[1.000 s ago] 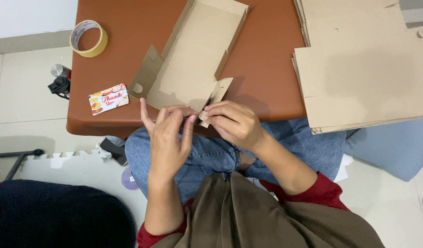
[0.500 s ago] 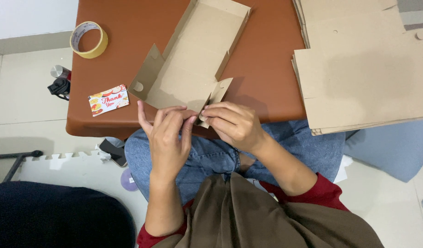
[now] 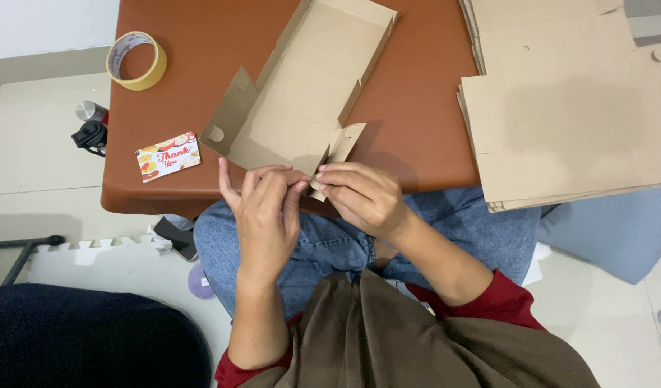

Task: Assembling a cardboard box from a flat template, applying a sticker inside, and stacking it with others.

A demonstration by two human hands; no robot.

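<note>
A: Item: cardboard box (image 3: 302,93), half-folded, on brown table (image 3: 431,108).
B: Left hand (image 3: 262,215), right hand (image 3: 363,197) pinch its near flap (image 3: 341,147) (crease squarely, I'd judge).

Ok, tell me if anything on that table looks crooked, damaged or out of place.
Nothing looks damaged or spilled. The half-folded cardboard box lies at a slant across the brown table, its near flap pinched between the left hand and right hand. The flat cardboard stack overhangs the table's right edge.
</note>
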